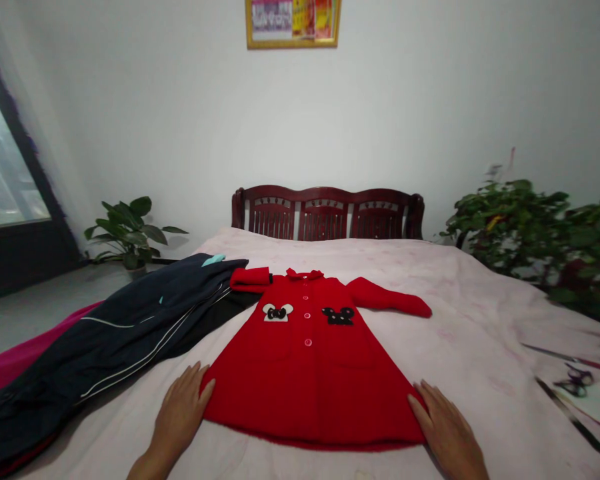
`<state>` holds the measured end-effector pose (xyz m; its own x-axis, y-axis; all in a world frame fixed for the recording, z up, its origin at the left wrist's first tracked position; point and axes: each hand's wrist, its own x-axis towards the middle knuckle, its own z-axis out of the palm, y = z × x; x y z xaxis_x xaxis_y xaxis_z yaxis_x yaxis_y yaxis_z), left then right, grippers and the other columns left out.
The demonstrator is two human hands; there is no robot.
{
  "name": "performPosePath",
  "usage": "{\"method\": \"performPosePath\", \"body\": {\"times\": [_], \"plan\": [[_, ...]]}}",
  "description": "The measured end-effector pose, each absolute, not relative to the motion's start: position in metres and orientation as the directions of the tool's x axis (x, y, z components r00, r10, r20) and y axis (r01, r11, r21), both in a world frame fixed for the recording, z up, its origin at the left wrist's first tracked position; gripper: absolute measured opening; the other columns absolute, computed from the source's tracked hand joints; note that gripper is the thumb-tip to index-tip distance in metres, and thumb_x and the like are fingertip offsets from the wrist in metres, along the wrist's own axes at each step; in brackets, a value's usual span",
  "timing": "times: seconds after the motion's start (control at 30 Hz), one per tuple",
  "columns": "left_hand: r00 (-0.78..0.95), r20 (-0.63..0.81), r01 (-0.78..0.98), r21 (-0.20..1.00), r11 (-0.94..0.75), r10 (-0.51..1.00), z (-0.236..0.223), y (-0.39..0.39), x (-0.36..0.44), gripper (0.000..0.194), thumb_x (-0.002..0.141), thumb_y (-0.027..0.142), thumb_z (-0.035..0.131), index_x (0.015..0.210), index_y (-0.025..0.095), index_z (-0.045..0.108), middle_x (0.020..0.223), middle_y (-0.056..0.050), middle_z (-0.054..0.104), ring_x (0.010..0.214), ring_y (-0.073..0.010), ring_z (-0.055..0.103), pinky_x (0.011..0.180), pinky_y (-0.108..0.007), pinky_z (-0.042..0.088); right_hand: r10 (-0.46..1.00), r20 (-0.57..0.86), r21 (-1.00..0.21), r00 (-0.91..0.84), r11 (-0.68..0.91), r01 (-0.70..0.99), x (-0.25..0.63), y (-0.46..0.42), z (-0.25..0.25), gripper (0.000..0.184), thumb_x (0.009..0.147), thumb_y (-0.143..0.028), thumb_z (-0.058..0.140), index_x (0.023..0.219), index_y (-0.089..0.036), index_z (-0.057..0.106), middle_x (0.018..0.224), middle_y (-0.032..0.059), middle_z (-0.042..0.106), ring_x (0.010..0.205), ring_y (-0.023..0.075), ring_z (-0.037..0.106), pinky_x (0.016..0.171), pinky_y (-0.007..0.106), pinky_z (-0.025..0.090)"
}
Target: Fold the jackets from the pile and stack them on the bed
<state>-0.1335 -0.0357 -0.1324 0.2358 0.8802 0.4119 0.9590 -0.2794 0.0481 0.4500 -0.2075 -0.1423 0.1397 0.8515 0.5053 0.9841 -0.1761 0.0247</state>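
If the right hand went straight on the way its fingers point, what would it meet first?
The red coat: the right hand appears to touch it near the bottom. Farther along that line, the coat's outstretched sleeve probably comes next, though finger height is hard to judge.

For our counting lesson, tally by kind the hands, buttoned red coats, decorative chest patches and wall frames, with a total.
Left hand and right hand: 2
Red coat: 1
White patch and black patch: 2
Wall frame: 1
Total: 6

One red coat (300, 393), two front patches (277, 313) (339, 316), one framed picture (293, 45)
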Motion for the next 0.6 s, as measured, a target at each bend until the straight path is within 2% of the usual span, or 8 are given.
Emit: {"method": "performPosePath", "body": {"times": [0.13,0.23,0.27,0.33,0.43,0.5,0.57,0.6], "plan": [[0.252,0.393,0.950,0.072,-0.303,0.884,-0.133,-0.035,-0.132,0.052,0.093,0.038,0.034,0.135,0.016,0.055,0.145,-0.012,0.052,0.140,-0.0284,0.041,0.114,-0.045,0.034,0.832,0.551,0.077,0.067,-0.131,0.988,0.452,-0.208,-0.145,0.047,0.086,-0.018,0.032,0.112,-0.023,0.071,0.133,0.0095,0.063,0.128,0.0307,0.052,0.102,0.051,0.045],[0.178,0.363,0.948,0.185,-0.258,0.915,-0.129,-0.035,-0.131,0.055,0.093,0.042,0.034,0.137,0.015,0.053,0.147,-0.012,0.051,0.140,-0.0279,0.041,0.115,-0.046,0.033,0.837,0.539,0.002,0.093,-0.111,0.994,0.455,-0.211,-0.142,0.042,0.084,-0.027,0.038,0.107,-0.024,0.072,0.130,0.0097,0.065,0.125,0.0321,0.055,0.100,0.051,0.047],[0.140,0.343,0.943,0.239,-0.231,0.929,-0.126,-0.035,-0.130,0.055,0.093,0.044,0.033,0.136,0.015,0.054,0.146,-0.011,0.051,0.139,-0.0276,0.042,0.115,-0.047,0.034,0.846,0.521,-0.064,0.115,-0.095,0.993,0.456,-0.211,-0.139,0.041,0.082,-0.030,0.040,0.106,-0.024,0.073,0.130,0.0094,0.065,0.125,0.0326,0.055,0.101,0.052,0.047],[0.082,0.305,0.920,0.343,-0.190,0.949,-0.119,-0.032,-0.129,0.055,0.093,0.045,0.033,0.134,0.016,0.055,0.143,-0.010,0.054,0.136,-0.0268,0.046,0.113,-0.046,0.037,0.879,0.433,-0.282,0.200,-0.079,0.956,0.462,-0.207,-0.128,0.040,0.078,-0.037,0.044,0.103,-0.025,0.074,0.127,0.0090,0.067,0.126,0.0327,0.055,0.106,0.052,0.043],[0.045,0.318,0.889,0.420,-0.183,0.947,-0.100,-0.018,-0.123,0.056,0.093,0.045,0.034,0.137,0.016,0.051,0.140,-0.010,0.057,0.131,-0.0264,0.052,0.110,-0.043,0.041,0.899,0.246,-0.564,0.361,-0.170,0.808,0.473,-0.184,-0.098,0.042,0.075,-0.047,0.047,0.097,-0.023,0.073,0.118,0.0125,0.071,0.117,0.0323,0.061,0.106,0.049,0.044],[0.056,0.397,0.896,0.384,-0.222,0.916,-0.084,0.000,-0.115,0.056,0.091,0.041,0.035,0.138,0.014,0.050,0.141,-0.012,0.056,0.133,-0.0282,0.049,0.112,-0.045,0.040,0.852,0.128,-0.733,0.507,-0.263,0.627,0.478,-0.160,-0.074,0.044,0.073,-0.052,0.051,0.097,-0.020,0.070,0.114,0.0159,0.072,0.111,0.0331,0.065,0.101,0.048,0.048],[0.095,0.490,0.913,0.305,-0.273,0.866,-0.066,0.026,-0.103,0.055,0.089,0.037,0.038,0.136,0.014,0.051,0.142,-0.012,0.055,0.138,-0.0301,0.042,0.114,-0.048,0.036,0.798,-0.010,-0.909,0.603,-0.258,0.326,0.479,-0.130,-0.051,0.046,0.069,-0.051,0.059,0.100,-0.018,0.066,0.114,0.0181,0.071,0.107,0.0332,0.066,0.097,0.048,0.052],[0.120,0.528,0.919,0.262,-0.295,0.841,-0.056,0.040,-0.096,0.054,0.088,0.035,0.039,0.136,0.014,0.051,0.143,-0.012,0.054,0.140,-0.0303,0.040,0.115,-0.048,0.035,0.780,-0.077,-0.961,0.621,-0.224,0.162,0.479,-0.115,-0.042,0.046,0.068,-0.049,0.061,0.101,-0.018,0.063,0.112,0.0182,0.071,0.106,0.0324,0.067,0.095,0.047,0.054]]}}
